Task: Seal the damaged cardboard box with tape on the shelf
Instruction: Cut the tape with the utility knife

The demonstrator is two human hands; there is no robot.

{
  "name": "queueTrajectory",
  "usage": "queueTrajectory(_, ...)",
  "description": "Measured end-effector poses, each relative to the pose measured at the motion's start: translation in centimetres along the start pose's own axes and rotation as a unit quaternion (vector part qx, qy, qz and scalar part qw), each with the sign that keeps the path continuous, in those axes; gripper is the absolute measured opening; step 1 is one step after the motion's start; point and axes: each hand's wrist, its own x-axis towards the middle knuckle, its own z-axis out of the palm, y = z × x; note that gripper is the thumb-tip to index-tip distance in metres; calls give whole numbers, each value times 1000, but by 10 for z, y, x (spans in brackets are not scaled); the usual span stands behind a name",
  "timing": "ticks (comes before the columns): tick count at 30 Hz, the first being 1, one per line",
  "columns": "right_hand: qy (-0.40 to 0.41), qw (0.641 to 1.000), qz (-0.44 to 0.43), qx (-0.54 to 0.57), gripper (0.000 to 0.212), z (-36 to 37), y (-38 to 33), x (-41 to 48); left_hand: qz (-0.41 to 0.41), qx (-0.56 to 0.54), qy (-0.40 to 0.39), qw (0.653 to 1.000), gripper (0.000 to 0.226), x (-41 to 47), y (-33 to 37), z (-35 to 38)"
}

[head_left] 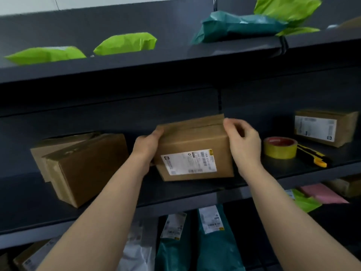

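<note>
A brown cardboard box (192, 141) with a white shipping label on its front stands on the middle shelf (117, 200), its top flap slightly raised at the back. My left hand (145, 148) grips the box's left side, fingers curled over the top left edge. My right hand (243, 142) holds the right side, with thumb and fingertips pinching the top right corner. A yellowish roll of tape (280, 147) with a red core lies flat on the shelf just right of my right hand, untouched.
A yellow and black utility knife (312, 155) lies right of the tape. A dented brown box (78, 165) sits to the left, another labelled box (326, 127) at far right. Green and teal mailer bags lie on the upper shelf (136, 61) and below.
</note>
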Motion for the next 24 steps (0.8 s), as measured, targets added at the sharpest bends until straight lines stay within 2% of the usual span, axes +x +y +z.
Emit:
queueTrajectory(2, -59, 996, 51, 39, 28, 2, 2, 5, 10, 9, -14, 1000, 42, 0, 1, 5)
queueTrajectory(4, -99, 987, 111, 59, 44, 4, 12, 5, 54, 8, -11, 998, 46, 0, -9, 9)
queueTrajectory(7, -129, 983, 134, 7, 57, 7, 31, -5, 91, -24, -3, 996, 49, 2, -23, 10)
queueTrajectory(10, -152, 980, 127, -12, 63, 12, 44, -19, 50, -28, -17, 998, 54, -6, -39, 11)
queueTrajectory(13, -172, 971, 164, 11, 72, 13, 47, -21, 3, -5, -57, 998, 91, -20, -63, 10)
queueTrajectory(15, -190, 964, 186, 19, 76, 9, 46, -15, -3, 13, -80, 997, 86, -21, -70, 6)
queueTrajectory(17, -207, 957, 199, 41, 71, 5, 46, -12, -2, 35, -63, 997, 68, -19, -65, 2)
queueTrajectory(18, -206, 959, 189, 52, 66, 1, 45, -12, 5, 53, -28, 998, 65, -16, -58, 2)
queueTrajectory(21, -183, 969, 142, 82, 41, -7, 35, -6, -1, 93, 97, 991, 80, -11, -33, 0)
queueTrajectory(24, -154, 967, 156, 129, 19, -12, 18, 6, -38, 25, 72, 996, 75, -16, -16, 4)
